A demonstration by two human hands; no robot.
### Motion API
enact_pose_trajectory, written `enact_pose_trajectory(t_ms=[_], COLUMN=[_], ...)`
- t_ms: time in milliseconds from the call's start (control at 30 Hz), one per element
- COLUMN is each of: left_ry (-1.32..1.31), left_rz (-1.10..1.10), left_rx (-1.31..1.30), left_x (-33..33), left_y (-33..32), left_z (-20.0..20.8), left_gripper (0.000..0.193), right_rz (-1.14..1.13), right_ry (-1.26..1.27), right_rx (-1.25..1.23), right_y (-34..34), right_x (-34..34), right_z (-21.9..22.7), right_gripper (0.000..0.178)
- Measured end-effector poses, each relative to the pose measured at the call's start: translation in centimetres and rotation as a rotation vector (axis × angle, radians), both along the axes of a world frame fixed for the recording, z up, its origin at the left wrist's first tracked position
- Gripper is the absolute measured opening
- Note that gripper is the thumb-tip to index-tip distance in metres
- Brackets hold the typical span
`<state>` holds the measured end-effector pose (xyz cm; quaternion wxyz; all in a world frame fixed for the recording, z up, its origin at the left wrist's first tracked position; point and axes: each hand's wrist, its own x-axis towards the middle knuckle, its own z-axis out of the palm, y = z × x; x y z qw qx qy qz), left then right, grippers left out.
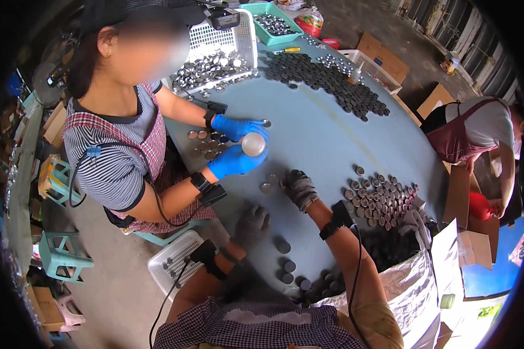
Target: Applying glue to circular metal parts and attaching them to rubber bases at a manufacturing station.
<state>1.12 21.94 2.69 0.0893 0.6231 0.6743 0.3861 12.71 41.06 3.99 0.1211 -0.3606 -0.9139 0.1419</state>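
My right hand (300,191), in a grey glove, rests over the blue-grey tabletop with its fingers curled in; what they hold, if anything, is hidden. Just left of its fingertips lie a few pale round discs (266,188). My left hand (252,225), also gloved, is at the table's near-left edge, smeared by motion, so its fingers are unclear. Black round caps (282,244) stand on the table to the right of my left hand. Across from me, a co-worker's blue-gloved hands (239,161) hold a round translucent whitish piece (253,144) and a small dark cap (266,123).
Silvery round caps (384,200) cluster on the right, beside a sack of black caps (390,250). Many dark caps (332,81) spread across the far side. A white basket (247,35) and a green basket (279,39) hold metallic pieces. Another person bends over cardboard boxes (457,195).
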Motion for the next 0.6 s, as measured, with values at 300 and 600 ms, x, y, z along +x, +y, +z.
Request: enact_pose_trajectory(t_ms=[300,600], left_ry=[0.074,0.382], left_rz=[0.175,0.130], left_rx=[0.130,-0.271], left_x=[-1.0,-2.2], left_y=[6.5,9.6], left_z=[1.1,-3.3], left_gripper=[0.025,0.028], right_rz=[0.048,0.119], right_ry=[-0.231,-0.414], right_rx=[0.006,-0.039], right_y=[-1.8,-2.6], right_x=[4.5,6.2], right_z=[1.5,1.1], right_gripper=[0.016,0.016])
